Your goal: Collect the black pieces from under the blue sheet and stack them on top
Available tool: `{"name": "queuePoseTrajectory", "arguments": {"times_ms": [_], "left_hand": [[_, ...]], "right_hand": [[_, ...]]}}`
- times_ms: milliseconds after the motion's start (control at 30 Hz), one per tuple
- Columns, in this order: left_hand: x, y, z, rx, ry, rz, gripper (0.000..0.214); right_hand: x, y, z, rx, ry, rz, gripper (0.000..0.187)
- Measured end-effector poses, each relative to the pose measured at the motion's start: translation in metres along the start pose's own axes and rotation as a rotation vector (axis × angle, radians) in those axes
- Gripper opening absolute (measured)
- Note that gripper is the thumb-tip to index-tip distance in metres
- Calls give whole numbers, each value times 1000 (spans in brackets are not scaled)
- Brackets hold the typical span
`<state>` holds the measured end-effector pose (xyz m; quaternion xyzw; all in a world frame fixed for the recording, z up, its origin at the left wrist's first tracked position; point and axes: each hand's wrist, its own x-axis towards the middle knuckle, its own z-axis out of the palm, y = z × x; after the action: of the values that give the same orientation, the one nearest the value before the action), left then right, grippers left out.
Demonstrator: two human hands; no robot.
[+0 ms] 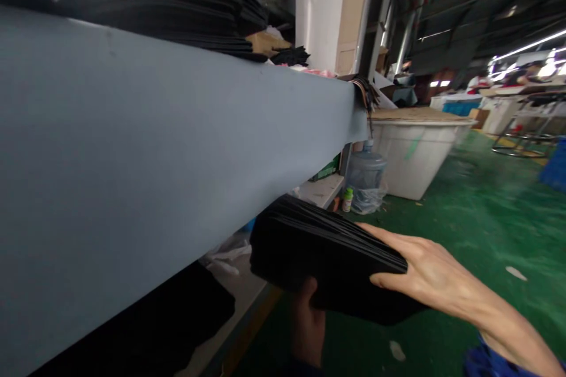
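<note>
A thick stack of black sheets (318,250) is held low in front of me, beside a grey table front. My left hand (306,321) supports the stack from below, its thumb pressed on the near face. My right hand (424,274) lies flat on the stack's right end, fingers spread over the sheet edges. Both hands grip the same stack.
The grey table front (168,153) fills the left, with more black sheet piles (177,3) on top. Under it runs a low shelf (321,188). A water jug (365,179) and a white bin (418,153) stand on the green floor (486,212).
</note>
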<state>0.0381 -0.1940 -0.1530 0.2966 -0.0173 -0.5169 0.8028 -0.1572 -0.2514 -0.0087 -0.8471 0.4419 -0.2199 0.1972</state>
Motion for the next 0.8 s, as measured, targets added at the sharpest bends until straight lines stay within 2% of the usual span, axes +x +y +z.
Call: {"name": "queuePoseTrajectory", "arguments": {"times_ms": [67,133,233,300,400,467,600,733,800], "left_hand": [[0,1,3,-2,5,-25,21],[3,1,2,-18,36,-41,19],[13,-2,-7,-104,7,-16,22],[23,-6,-14,-160,-41,19,21],[33,-11,-17,-129,-57,84,23],[35,-14,-15,-60,-45,127,24],[28,-22,-2,24,-11,179,25],[16,-34,8,106,-10,182,18],[11,-40,10,182,-52,163,14]], "right_hand": [[-9,12,2,214,79,-24,71],[-15,28,6,594,264,16,66],[-18,53,17,1160,507,65,72],[-19,61,28,1364,495,52,78],[-19,62,52,1558,329,66,81],[-20,60,67,1669,287,106,76],[-19,61,86,1739,370,183,76],[-16,70,85,1702,495,240,71],[-14,77,82,1687,532,258,71]]}}
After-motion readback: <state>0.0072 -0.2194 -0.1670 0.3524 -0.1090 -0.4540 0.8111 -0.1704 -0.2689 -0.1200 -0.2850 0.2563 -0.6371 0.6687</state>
